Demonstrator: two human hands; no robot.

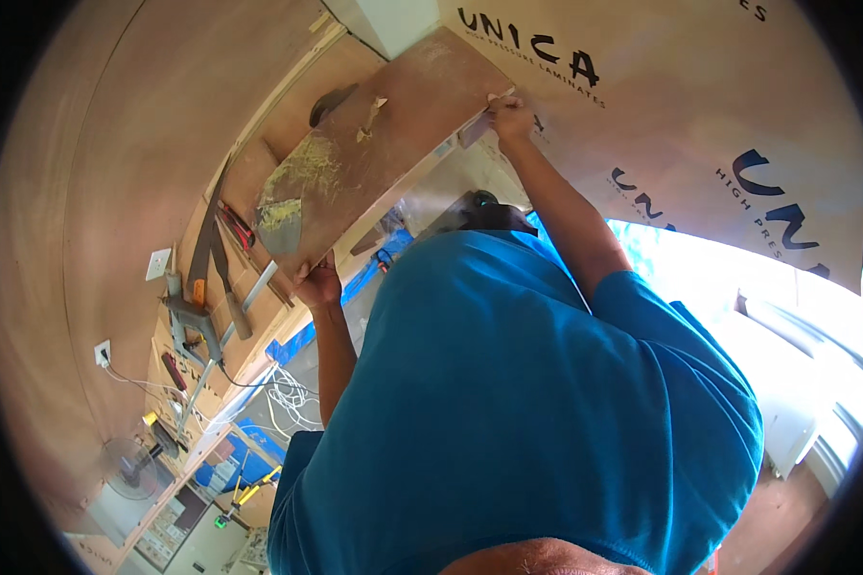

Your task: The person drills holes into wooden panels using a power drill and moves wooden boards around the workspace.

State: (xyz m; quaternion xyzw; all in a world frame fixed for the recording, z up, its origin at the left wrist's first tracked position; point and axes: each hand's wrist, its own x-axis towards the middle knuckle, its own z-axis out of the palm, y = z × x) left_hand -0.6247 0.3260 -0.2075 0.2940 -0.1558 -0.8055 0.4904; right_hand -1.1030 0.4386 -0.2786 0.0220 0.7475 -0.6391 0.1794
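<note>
A brown plywood board (393,144), scuffed and smeared with yellowish residue toward its left end, lies across the counter in front of me. My left hand (318,283) is closed on its near edge by the left end, thumb on top. At the right end, my right hand (511,117) pinches the near corner, next to the printed panel wall. Part of the fingers of both hands is hidden under the board. A dark curved object (332,103) shows beyond the board's far edge; its kind I cannot make out.
Left of the board lie a handsaw (203,244), red-handled pliers (238,228), a wooden-handled tool (235,307) and a grey corded power tool (190,316). White cable (292,398) coils below. Farther off are a fan (131,468) and a yellow-legged tripod (251,493). Printed panels (642,125) stand right.
</note>
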